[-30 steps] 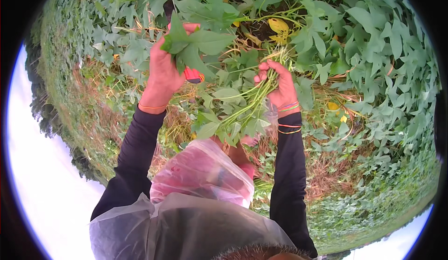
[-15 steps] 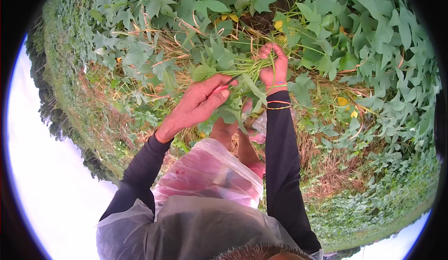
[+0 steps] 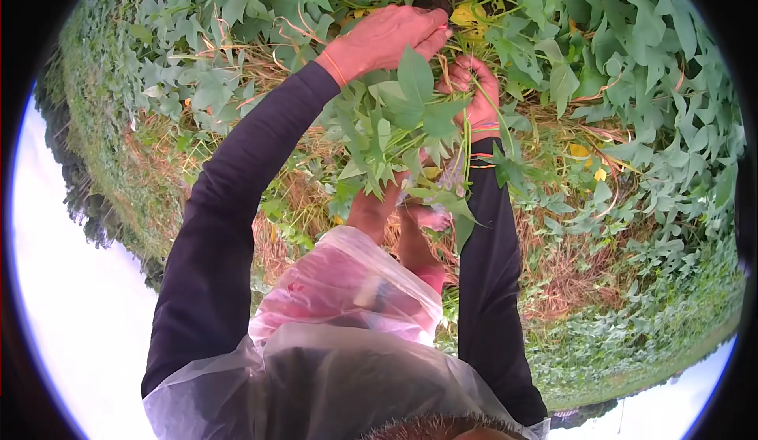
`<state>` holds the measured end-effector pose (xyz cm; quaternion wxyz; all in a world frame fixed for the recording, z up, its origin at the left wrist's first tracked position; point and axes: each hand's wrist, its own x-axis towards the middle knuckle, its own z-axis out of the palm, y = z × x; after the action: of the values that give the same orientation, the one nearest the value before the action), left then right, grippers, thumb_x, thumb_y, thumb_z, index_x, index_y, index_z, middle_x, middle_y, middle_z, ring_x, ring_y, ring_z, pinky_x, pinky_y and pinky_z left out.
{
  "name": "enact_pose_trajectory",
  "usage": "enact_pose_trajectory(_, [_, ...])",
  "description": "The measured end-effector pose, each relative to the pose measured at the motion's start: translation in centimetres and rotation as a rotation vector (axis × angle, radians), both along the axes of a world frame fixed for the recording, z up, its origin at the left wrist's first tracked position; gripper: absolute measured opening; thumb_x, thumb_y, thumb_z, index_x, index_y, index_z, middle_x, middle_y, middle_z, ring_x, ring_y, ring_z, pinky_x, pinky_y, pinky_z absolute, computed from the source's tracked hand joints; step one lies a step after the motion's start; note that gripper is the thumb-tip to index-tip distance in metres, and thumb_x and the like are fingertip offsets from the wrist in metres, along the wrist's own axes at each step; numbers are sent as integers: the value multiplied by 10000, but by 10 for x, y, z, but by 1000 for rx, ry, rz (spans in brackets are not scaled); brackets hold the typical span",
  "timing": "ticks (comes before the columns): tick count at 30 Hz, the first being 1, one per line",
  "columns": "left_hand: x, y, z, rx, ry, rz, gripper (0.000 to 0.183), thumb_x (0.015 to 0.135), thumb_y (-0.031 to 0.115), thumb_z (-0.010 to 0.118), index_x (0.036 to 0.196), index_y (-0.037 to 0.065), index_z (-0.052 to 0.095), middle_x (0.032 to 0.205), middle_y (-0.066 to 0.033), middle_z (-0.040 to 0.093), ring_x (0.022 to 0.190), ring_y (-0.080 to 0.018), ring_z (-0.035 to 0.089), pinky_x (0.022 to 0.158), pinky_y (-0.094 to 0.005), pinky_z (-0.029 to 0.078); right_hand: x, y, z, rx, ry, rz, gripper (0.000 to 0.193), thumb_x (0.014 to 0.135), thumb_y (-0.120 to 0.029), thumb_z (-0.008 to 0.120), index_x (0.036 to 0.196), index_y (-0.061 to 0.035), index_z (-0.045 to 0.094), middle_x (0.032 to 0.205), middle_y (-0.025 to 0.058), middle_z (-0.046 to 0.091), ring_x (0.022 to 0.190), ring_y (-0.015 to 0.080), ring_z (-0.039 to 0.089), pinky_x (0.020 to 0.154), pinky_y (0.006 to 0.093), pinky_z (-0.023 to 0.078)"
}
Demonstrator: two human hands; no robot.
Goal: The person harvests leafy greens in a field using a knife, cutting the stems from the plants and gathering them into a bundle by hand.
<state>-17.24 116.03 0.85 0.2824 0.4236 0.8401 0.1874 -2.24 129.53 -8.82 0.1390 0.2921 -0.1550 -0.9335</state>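
Leaf bunch (image 3: 410, 112) sits clenched in right hand (image 3: 478, 91); left hand (image 3: 392, 37) beyond bunch, can't tell grip; likely gathering, next move needs bunch steady.

I can read no text, label, number or sign; small red marks (image 3: 296, 287) on my pink garment (image 3: 316, 302), too blurred.

A loose bunch of long, thin green stems with wide, pointy green leaves (image 3: 407, 114) is held in the person's right grip (image 3: 479, 92). Its leafy part spreads left and droops down, with one big leaf pointing up.
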Motion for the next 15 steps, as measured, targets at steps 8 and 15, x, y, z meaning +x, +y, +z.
enact_pose_trajectory(8, [6,7,-20,0,-10,32,242,1003,279,487,962,48,545,633,-187,572,637,-432,588,600,-531,450,7,3,-7,-14,51,-13,196,987,-210,473,848,-93,547,630,-3,485,529,131,440,575,304,367])
enact_pose_trajectory(15, [28,-18,-34,-61,-78,50,249,991,285,504,984,45,572,646,-200,596,631,-428,602,589,-524,462,13,7,-10,-146,49,-5,188,987,-213,484,860,-90,548,630,-13,471,537,122,442,573,302,362])
